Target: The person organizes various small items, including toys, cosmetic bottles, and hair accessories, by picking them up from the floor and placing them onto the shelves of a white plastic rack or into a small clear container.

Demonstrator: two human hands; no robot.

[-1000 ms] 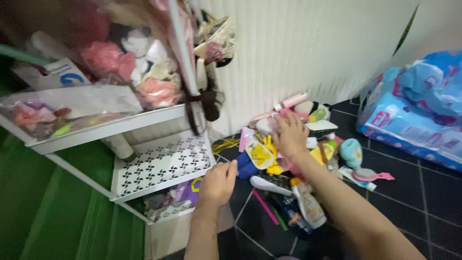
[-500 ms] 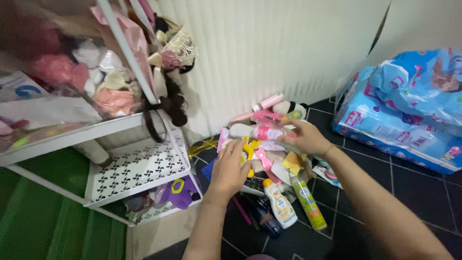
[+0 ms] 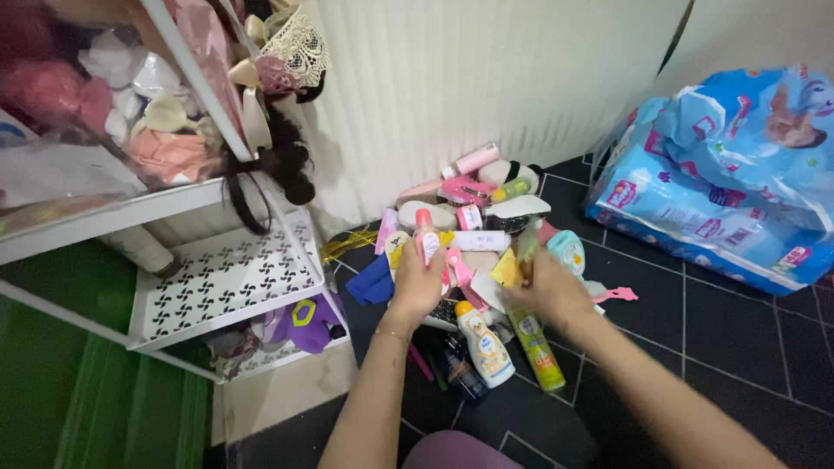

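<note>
Gripping a small pink-capped bottle (image 3: 426, 236), left hand (image 3: 417, 282) closed around its lower part, upright over the pile of toiletries (image 3: 473, 226) on the dark tiled floor (image 3: 721, 347). Right hand (image 3: 549, 291) just beside it, blurred, fingers curled on something yellow-green; cannot tell exactly what. Below and between both hands: white lotion bottle with orange cap (image 3: 483, 347) and yellow-green spray bottle (image 3: 535, 346), lying side by side. Just beyond the right hand, a teal round case (image 3: 567, 250) and a pink clip (image 3: 618, 295). Left of the left hand, a blue cloth (image 3: 372, 282), then a white patterned shelf (image 3: 221, 282). Far right of the right hand, a blue diaper pack (image 3: 721, 191) against the wall.
</note>
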